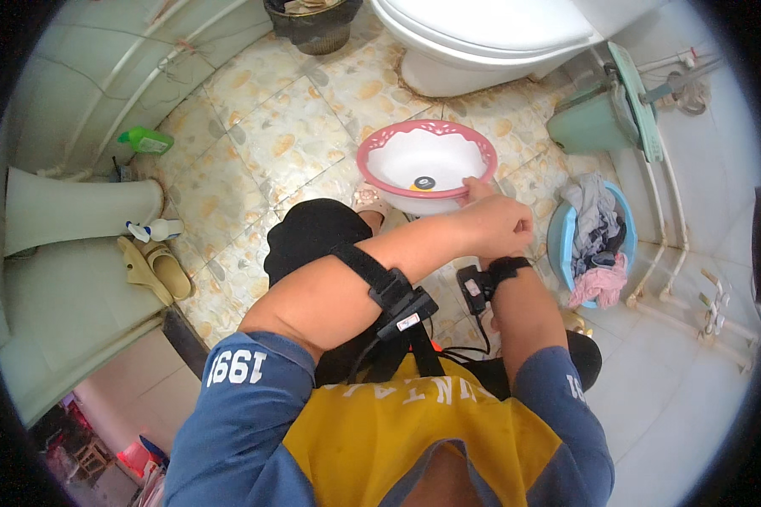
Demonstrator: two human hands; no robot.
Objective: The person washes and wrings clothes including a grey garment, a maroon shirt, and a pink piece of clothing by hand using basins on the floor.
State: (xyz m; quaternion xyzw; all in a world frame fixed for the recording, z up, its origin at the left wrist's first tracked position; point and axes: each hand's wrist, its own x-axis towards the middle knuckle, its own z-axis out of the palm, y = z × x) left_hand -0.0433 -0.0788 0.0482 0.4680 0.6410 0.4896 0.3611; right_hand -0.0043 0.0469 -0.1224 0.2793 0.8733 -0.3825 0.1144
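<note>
A white plastic basin [412, 155] with a pink openwork rim is tilted towards me, a dark round sticker inside it. Fingertips of my right hand [475, 187] grip its near right rim; the rest of that hand is mostly hidden. Over it crosses my left hand [504, 222], with curled fingers near my right wrist. Whether the left fingers hold anything cannot be seen. Black straps with small devices sit on my left forearm [399, 295] and right wrist [482, 282].
A white toilet [431, 71] and a lined waste bin [320, 39] stand ahead. On the right are a blue tub of clothes [563, 247] and a green lidded bin [590, 120]. Leftwards are a basin pedestal [89, 209], spray bottle [165, 229], green bottle [147, 141] and slippers [170, 271].
</note>
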